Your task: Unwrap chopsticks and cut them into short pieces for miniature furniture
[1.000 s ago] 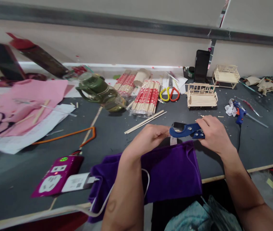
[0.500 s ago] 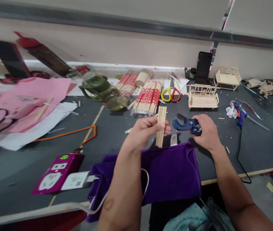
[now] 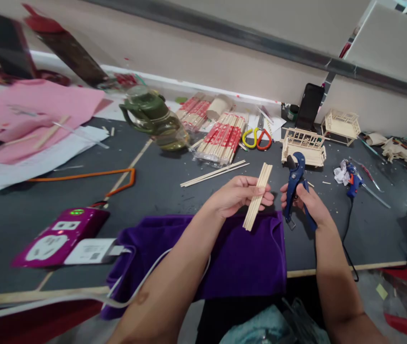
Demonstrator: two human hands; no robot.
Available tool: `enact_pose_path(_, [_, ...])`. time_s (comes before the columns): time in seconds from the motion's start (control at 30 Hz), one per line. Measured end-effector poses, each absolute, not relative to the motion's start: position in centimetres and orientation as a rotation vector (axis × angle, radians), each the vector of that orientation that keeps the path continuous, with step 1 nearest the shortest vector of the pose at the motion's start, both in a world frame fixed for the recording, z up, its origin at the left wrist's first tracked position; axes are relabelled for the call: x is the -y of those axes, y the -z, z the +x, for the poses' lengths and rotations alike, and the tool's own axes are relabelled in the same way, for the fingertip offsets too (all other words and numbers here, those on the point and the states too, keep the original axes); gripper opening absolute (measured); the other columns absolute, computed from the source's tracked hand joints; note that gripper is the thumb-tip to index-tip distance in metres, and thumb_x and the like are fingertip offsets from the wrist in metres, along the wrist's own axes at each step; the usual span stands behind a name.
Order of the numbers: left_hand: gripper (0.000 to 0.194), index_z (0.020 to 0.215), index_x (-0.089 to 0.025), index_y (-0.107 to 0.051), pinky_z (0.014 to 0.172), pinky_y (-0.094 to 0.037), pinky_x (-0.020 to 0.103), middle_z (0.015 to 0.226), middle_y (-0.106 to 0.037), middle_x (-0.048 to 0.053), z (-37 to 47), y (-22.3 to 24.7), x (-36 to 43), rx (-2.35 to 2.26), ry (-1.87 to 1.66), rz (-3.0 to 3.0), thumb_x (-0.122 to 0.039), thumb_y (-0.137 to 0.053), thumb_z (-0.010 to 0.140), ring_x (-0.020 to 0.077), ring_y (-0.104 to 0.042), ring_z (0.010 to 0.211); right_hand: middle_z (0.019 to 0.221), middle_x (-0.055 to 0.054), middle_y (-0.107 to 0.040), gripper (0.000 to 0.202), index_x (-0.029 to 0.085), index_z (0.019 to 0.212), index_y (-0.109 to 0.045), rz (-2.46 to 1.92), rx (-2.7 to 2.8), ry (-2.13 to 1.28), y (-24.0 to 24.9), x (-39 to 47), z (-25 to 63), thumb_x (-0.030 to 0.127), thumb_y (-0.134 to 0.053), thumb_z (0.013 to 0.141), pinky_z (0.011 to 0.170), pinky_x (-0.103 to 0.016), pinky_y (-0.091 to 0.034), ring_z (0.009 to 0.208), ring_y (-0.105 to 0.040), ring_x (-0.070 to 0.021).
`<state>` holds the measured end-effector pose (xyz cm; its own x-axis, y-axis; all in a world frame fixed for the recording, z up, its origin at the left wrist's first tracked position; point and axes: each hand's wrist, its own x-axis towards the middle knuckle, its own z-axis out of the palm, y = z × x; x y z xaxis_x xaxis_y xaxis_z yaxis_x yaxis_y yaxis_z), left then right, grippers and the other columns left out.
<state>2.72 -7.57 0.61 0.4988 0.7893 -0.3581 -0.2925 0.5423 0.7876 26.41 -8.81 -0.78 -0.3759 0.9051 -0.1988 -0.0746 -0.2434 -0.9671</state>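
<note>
Between the thumb and fingers of my left hand [image 3: 243,195] is a small flat bundle of pale wooden sticks [image 3: 258,197], tilted above the purple cloth [image 3: 242,263]. My right hand [image 3: 309,203] grips a blue pipe cutter [image 3: 294,184], its jaw end pointing up and its handles spread apart in the palm. The two hands are apart, with the sticks left of the cutter. Two longer loose sticks [image 3: 214,174] lie on the dark table behind my left hand. Behind the cutter stands a miniature wooden bench [image 3: 303,149].
Packs of chopsticks [image 3: 221,138], scissors [image 3: 257,138] and a green jug [image 3: 153,117] stand or lie at the back. A second miniature [image 3: 339,126] and a phone [image 3: 310,106] are at back right. A glue gun [image 3: 354,181] lies right, a magenta power strip [image 3: 60,236] left.
The cutter has turned from lying sideways to pointing upward, its handles now apart. The stick bundle has moved right and tilted. The camera view has shifted and tilted.
</note>
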Motion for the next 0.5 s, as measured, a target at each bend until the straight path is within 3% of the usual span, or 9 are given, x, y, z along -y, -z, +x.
enact_pose_path(0.27, [0.035, 0.085, -0.010, -0.074, 0.062, -0.062, 0.028, 0.078, -0.078, 0.014, 2.5, -0.8, 7.6, -0.761, -0.615, 0.796, -0.029, -0.091, 0.061, 0.0219, -0.076, 0.069, 0.077, -0.004, -0.065, 0.061, 0.015, 0.096, -0.068, -1.188, 1.482, -1.656, 0.1, 8.8, 27.0, 0.072, -0.069, 0.075, 0.061, -0.026, -0.051, 0.064, -0.062, -0.0129])
enact_pose_path(0.5, [0.034, 0.086, -0.010, -0.074, 0.062, -0.061, 0.027, 0.081, -0.078, 0.014, 2.7, -0.1, 7.2, -0.663, -0.528, 0.861, -0.030, -0.089, 0.064, 0.0207, -0.075, 0.069, 0.085, -0.007, -0.068, 0.064, 0.015, 0.089, -0.067, -1.273, 1.682, -1.603, -0.6, 8.6, 27.5, 0.076, -0.066, 0.073, 0.069, -0.029, -0.051, 0.072, -0.065, -0.0158])
